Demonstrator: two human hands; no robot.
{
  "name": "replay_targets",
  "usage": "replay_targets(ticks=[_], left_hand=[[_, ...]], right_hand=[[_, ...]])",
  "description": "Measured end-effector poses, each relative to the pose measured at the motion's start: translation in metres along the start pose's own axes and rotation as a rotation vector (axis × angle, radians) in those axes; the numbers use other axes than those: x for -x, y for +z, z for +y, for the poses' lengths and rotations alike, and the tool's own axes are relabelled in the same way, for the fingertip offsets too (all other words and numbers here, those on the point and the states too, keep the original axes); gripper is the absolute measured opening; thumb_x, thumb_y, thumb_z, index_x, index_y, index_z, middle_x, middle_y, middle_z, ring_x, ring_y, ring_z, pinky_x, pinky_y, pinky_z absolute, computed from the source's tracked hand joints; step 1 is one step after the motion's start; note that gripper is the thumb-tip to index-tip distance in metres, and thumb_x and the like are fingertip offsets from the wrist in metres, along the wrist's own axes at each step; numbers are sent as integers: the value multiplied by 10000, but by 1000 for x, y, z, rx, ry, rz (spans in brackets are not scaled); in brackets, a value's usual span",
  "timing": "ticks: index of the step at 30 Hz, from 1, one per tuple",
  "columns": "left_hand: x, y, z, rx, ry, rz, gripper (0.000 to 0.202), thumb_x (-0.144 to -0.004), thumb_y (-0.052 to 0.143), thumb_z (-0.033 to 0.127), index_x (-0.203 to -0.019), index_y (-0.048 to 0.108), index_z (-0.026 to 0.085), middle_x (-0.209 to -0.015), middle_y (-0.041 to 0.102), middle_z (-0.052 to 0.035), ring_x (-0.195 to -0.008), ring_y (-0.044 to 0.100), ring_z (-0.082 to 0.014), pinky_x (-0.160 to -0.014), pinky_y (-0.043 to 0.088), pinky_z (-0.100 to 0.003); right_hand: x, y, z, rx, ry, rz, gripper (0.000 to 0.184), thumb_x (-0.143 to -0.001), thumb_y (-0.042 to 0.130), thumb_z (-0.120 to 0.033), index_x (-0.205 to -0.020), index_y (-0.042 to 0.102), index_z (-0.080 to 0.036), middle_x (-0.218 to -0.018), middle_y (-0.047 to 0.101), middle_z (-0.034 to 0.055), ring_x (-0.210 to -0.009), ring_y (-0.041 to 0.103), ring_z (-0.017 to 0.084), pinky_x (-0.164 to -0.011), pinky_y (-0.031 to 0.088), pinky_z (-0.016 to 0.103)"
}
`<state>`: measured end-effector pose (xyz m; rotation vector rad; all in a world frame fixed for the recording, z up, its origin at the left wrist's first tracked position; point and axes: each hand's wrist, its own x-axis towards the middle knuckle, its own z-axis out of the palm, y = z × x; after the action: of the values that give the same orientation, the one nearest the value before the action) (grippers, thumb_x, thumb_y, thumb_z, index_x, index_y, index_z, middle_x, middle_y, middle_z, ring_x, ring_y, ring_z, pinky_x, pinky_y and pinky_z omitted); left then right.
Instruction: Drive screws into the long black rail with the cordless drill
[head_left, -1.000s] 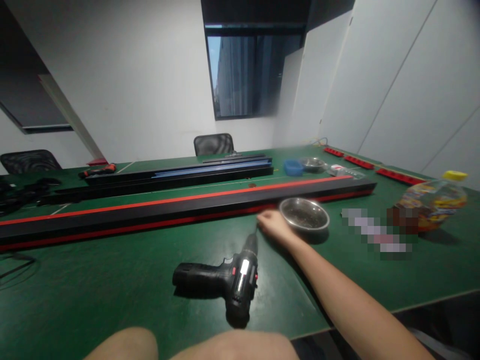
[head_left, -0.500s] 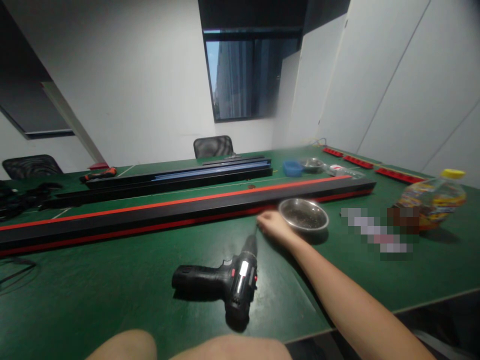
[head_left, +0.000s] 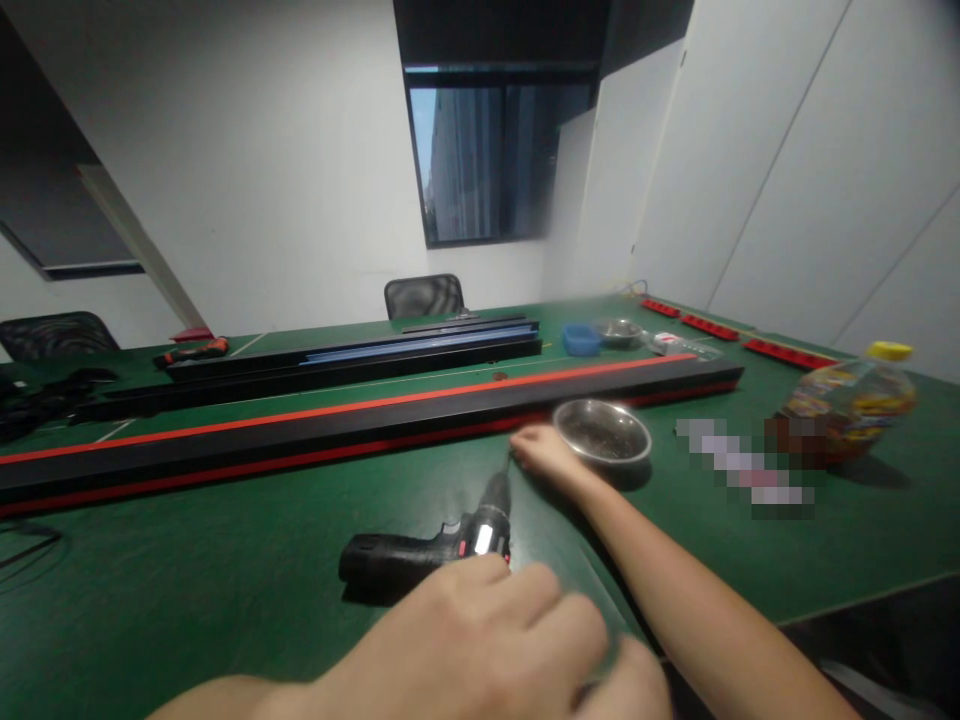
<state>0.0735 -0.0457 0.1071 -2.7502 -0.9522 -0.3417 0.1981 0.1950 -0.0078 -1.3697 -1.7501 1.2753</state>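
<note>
A green table [head_left: 187, 600] is noted in a white-walled room. A cordless drill [head_left: 420, 550] is laid on its side, its bit pointed at the right hand [head_left: 544, 452], whose fingers are drawn together just beside a steel bowl [head_left: 602, 432]. The left hand [head_left: 495, 640] is held over the drill's grip, blurred; its clasp cannot be told.

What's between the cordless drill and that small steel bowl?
The person's right hand lies on the green table between the drill and the bowl, right by the drill's bit tip. Seen in the head view.
</note>
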Motion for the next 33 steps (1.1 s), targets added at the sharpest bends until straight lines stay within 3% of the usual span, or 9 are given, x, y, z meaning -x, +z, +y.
replay_targets(ticks=[1, 3, 5, 9, 15, 21, 33], left_hand=[[-4, 5, -2, -40, -41, -58, 201, -1005, 557, 417, -1083, 631, 246, -833, 630, -8, -693, 582, -185, -592, 481, -327], [-1, 22, -12, -58, -209, -115, 594, -921, 514, 721, -1233, 597, 223, -984, 651, -65, -863, 615, -258, -729, 524, -396], [13, 42, -25, -24, -338, -176, 815, -836, 486, 845, -1376, 528, 235, -1166, 631, -108, -1008, 595, -316, -868, 510, -487], [42, 79, -47, 5, -406, -219, 1112, -715, 379, 991, -1523, 410, 227, -1329, 576, -162, -1119, 551, -373, -980, 442, -562], [53, 100, -49, -11, -439, -187, 1167, -696, 305, 1018, -1583, 336, 262, -1402, 534, -176, -1171, 522, -398, -989, 414, -552], [53, 103, -50, -11, -499, -217, 1255, -641, 314, 1046, -1619, 251, 263, -1201, 597, -154, -1017, 582, -356, -889, 458, -505], [52, 109, -49, -46, -505, -264, 1308, -610, 318, 1061, -1622, 228, 237, -1118, 595, -146, -946, 614, -361, -826, 512, -511]], right_hand=[[-1, 0, 1, 0, -1, -1, 186, -927, 566, -112, -803, 703, -90, -579, 591, -2, -449, 494, 74, -425, 345, 183], [-2, 1, 3, 0, -13, -4, 198, -926, 559, -114, -784, 695, -93, -573, 584, -6, -438, 482, 70, -417, 327, 184], [-3, 2, 5, 3, -34, -8, 221, -928, 552, -114, -753, 685, -96, -566, 577, -8, -434, 475, 65, -417, 311, 182], [-5, 3, 6, 15, -42, 2, 204, -926, 575, -127, -771, 703, -91, -590, 605, 6, -455, 503, 69, -437, 325, 180], [-4, 3, 5, 32, -41, 11, 207, -946, 598, -185, -811, 720, -88, -640, 641, 26, -469, 506, 73, -452, 343, 184], [-2, 3, 5, 29, -47, 6, 227, -947, 602, -203, -796, 716, -79, -616, 613, 16, -469, 477, 71, -449, 320, 188], [-5, 4, 6, 61, -43, 21, 206, -949, 588, -196, -839, 721, -84, -704, 677, 53, -514, 515, 95, -492, 360, 212]])
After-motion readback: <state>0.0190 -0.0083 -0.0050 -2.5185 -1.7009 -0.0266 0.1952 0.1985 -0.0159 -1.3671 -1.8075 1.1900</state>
